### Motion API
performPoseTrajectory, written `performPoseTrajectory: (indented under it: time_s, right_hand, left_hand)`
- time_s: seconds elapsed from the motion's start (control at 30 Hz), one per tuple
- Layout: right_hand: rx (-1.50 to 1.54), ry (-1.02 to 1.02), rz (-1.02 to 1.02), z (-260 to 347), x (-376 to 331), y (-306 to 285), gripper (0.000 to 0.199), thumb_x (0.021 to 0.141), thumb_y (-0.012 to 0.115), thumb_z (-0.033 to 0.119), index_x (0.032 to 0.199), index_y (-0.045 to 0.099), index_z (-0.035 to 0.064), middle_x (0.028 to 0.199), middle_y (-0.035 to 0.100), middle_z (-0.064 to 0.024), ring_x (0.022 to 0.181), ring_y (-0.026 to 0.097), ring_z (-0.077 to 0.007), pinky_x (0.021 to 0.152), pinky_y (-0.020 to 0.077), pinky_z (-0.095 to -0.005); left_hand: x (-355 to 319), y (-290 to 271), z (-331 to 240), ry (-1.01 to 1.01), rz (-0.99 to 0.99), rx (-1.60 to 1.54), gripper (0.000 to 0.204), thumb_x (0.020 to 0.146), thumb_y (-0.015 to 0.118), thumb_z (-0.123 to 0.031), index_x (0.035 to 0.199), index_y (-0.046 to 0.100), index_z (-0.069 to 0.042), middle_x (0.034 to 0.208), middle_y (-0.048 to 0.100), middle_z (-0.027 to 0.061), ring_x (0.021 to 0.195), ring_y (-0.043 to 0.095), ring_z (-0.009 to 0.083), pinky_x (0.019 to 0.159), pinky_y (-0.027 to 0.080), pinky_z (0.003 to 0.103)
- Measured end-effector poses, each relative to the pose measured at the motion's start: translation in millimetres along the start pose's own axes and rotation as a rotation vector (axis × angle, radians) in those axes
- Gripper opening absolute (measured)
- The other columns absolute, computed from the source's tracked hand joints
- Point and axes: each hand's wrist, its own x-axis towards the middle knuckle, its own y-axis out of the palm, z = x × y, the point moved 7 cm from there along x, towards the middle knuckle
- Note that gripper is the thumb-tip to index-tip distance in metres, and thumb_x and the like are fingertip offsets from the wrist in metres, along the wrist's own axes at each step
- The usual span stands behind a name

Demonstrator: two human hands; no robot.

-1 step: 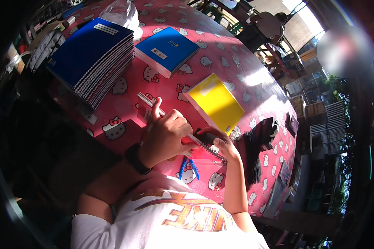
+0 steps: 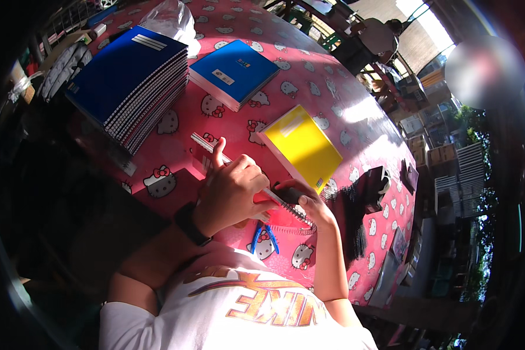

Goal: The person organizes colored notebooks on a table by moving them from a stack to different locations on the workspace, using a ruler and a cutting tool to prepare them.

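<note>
A spiral notebook [image 2: 203,142] is held up on its edge, slanting from upper left to lower right, its pages edge-on to me. My left hand [image 2: 233,185] is closed around its middle, with one finger raised along the side. My right hand [image 2: 312,205] is closed at its lower right end, beside the wire coil [image 2: 297,214]. Dark shade covers the fingers there, so their exact grip is hard to make out. Below the notebook lie blue-handled pliers [image 2: 264,238] on the pink tablecloth [image 2: 184,157]; their jaws are hidden.
A tall stack of dark blue spiral notebooks [image 2: 122,76] stands at the left. Behind lies a smaller blue stack [image 2: 236,70]; a yellow notebook [image 2: 303,146] is just beyond my hands. Clear plastic [image 2: 169,23] sits at the back, a black object [image 2: 374,189] at right. Another person [image 2: 376,38] is seated far off.
The notebook has tipped very slightly in my hands, its far end a little lower and its coil shifted a bit. The pliers and the stacks have stayed put.
</note>
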Motion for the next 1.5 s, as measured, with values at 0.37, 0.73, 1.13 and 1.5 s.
performPoseTrajectory:
  time_s: [0.37, 0.73, 1.13, 1.5]
  right_hand:
    - [0.391, -0.123, 0.165, -3, -40, 22, 0.083, 0.064, 0.068, 0.064, 0.11, 0.055, -0.0039, 0.124, 0.048, -0.0184, 0.11, 0.051, -0.0248, 0.095, 0.0371, -0.0368]
    - [0.237, -0.185, 0.063, 9, -45, 11, 0.077, 0.059, 0.069, 0.062, 0.099, 0.06, -0.0027, 0.125, 0.047, -0.0224, 0.108, 0.053, -0.0264, 0.094, 0.0374, -0.0362]
    - [0.038, -0.165, -0.05, 28, -30, 17, 0.064, 0.055, 0.072, 0.051, 0.086, 0.064, -0.0039, 0.111, 0.057, -0.0255, 0.103, 0.055, -0.0298, 0.089, 0.0398, -0.0368]
    - [0.183, -0.247, -0.164, 21, -21, -4, 0.069, 0.072, 0.059, 0.058, 0.094, 0.061, -0.0074, 0.118, 0.054, -0.0252, 0.109, 0.052, -0.0268, 0.094, 0.0363, -0.0366]
  left_hand:
    - [-8, 3, -11, 0.177, 0.13, -0.125, 0.03, 0.057, 0.076, -0.037, 0.073, 0.061, -0.017, 0.078, 0.057, -0.005, 0.09, 0.055, 0.0114, 0.097, 0.026, 0.062]
    - [-10, 3, -10, 0.132, 0.135, -0.117, 0.035, 0.054, 0.076, -0.044, 0.069, 0.061, -0.015, 0.079, 0.056, -0.0051, 0.098, 0.052, 0.0133, 0.099, 0.017, 0.065]
    - [-5, 3, -5, 0.093, 0.166, -0.17, 0.036, 0.051, 0.078, -0.039, 0.07, 0.061, -0.014, 0.077, 0.055, -0.0037, 0.094, 0.053, 0.0146, 0.099, 0.018, 0.063]
    - [3, 1, 6, 0.037, 0.089, -0.09, 0.039, 0.052, 0.077, -0.041, 0.075, 0.062, -0.014, 0.078, 0.058, -0.0012, 0.094, 0.054, 0.0163, 0.099, 0.017, 0.064]
